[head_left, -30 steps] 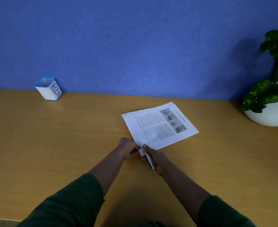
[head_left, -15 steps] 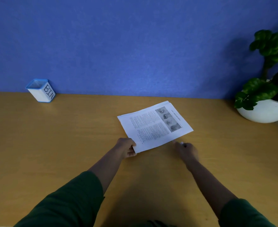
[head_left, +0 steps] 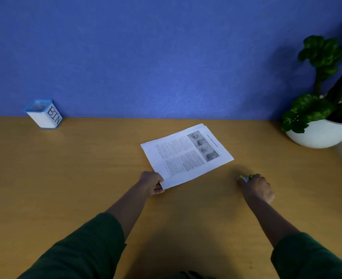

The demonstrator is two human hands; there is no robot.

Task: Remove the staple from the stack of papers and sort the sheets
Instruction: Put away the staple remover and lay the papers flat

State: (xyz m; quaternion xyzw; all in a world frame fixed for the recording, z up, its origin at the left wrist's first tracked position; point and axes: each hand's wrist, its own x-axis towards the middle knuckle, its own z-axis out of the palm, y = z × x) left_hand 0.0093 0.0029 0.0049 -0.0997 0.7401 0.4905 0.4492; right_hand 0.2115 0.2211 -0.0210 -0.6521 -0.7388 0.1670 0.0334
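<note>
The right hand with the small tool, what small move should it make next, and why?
Probably set the small tool down on the wooden desk. The right hand is low beside the white printed stack of papers, whose near corner the left hand grips.

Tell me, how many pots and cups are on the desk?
2. A white cup with blue edges marked BIN stands far left by the wall. A white plant pot sits far right. None seems hidden.

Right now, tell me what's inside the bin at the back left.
The bin stands open-topped by the wall. Only a pale inner wall below its blue rim shows from this angle; its bottom is hidden, so any contents cannot be seen.
</note>
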